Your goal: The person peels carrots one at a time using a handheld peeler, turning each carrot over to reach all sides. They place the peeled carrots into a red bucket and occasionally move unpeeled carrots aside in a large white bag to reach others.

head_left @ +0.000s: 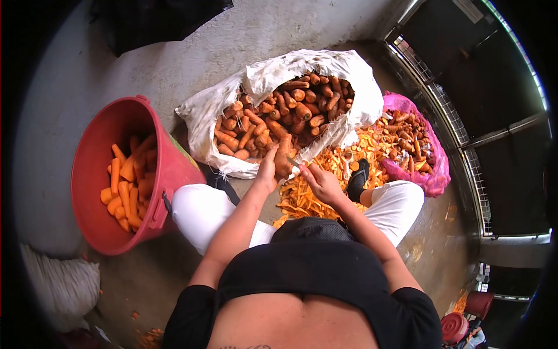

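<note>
My left hand (268, 170) is closed around an unpeeled carrot (283, 156), held upright in front of the white sack. Close beside it, my right hand (323, 184) grips a small knife (293, 162), whose dark blade points at the carrot's lower end. Its handle is mostly hidden by the fingers. Just beyond both hands lies the open white sack (203, 102), full of unpeeled carrots (302, 110). Below the hands, orange peelings (308, 200) are heaped on the floor between my feet.
To the left stands a red bucket (87, 192) holding peeled carrots (125, 192). A pink bag (436, 157) of carrot scraps lies at the right, near a metal gate (476, 139). A black bag (157, 23) is by the wall, and a white sack (64, 282) sits lower left.
</note>
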A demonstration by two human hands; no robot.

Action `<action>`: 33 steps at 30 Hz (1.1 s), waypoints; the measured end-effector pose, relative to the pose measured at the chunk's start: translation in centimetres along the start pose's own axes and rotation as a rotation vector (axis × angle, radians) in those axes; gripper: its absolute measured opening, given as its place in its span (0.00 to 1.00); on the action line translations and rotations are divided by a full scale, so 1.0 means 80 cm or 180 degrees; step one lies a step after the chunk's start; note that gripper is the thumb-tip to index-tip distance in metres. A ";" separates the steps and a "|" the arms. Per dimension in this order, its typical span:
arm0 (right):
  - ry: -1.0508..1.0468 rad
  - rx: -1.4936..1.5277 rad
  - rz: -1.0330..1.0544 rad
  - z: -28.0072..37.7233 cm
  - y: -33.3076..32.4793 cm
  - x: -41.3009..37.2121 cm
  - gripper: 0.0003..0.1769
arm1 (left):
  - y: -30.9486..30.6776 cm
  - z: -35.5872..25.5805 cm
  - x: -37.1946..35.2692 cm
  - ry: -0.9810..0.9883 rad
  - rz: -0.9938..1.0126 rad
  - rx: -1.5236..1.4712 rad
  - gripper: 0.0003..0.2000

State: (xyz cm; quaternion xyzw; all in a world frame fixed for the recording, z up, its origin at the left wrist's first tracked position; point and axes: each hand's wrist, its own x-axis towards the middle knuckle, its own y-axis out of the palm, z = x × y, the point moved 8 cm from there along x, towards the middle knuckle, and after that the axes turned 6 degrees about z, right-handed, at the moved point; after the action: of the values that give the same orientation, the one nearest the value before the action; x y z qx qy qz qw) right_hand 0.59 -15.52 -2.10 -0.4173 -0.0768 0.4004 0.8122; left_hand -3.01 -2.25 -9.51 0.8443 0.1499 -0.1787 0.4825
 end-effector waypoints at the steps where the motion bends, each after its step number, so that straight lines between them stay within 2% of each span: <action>1: 0.0049 -0.0116 0.0064 -0.002 0.002 0.002 0.23 | 0.007 -0.003 -0.004 0.0034 -0.0034 -0.0027 0.20; 2: -0.0001 0.0077 -0.0025 -0.006 0.003 0.003 0.23 | 0.009 -0.005 -0.006 0.0069 -0.0067 -0.0053 0.20; 7: -0.0149 0.0784 -0.0285 -0.003 -0.010 0.002 0.20 | 0.017 -0.002 -0.007 -0.0060 0.0688 0.0108 0.19; 11: -0.0281 0.0368 -0.0289 0.006 -0.009 -0.002 0.19 | 0.023 -0.006 -0.013 -0.0061 0.0817 0.0172 0.21; 13: -0.0290 0.0013 -0.0200 0.014 -0.007 -0.005 0.19 | 0.020 -0.006 -0.013 -0.0061 0.0652 0.0213 0.21; 16: -0.0573 -0.0224 -0.0429 0.018 -0.004 -0.005 0.21 | 0.013 -0.004 -0.009 -0.0048 0.0532 0.0368 0.21; 20: -0.0272 0.1639 -0.0357 -0.015 0.002 0.010 0.21 | 0.011 -0.007 -0.008 0.0143 0.0373 0.0464 0.21; 23: 0.0021 0.3340 0.0021 -0.025 0.010 0.017 0.20 | 0.013 -0.004 -0.006 0.0044 0.0680 0.0387 0.20; 26: 0.0247 0.3343 0.0332 -0.014 0.007 0.012 0.19 | 0.019 -0.004 -0.007 0.0109 0.0794 0.0302 0.19; 30: 0.0104 0.3216 0.0427 -0.027 0.023 0.022 0.17 | 0.023 0.001 -0.009 -0.0023 0.0712 0.0157 0.18; 33: 0.0306 0.2582 0.0068 -0.034 0.015 0.026 0.19 | 0.022 0.006 -0.010 -0.0145 0.0798 0.0194 0.17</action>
State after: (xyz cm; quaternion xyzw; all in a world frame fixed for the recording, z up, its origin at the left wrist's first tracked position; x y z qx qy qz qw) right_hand 2.54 -15.30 -5.18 -0.0822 0.1298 0.3867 0.9093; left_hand -3.01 -3.60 -8.01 0.8664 0.0268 -0.1405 0.4784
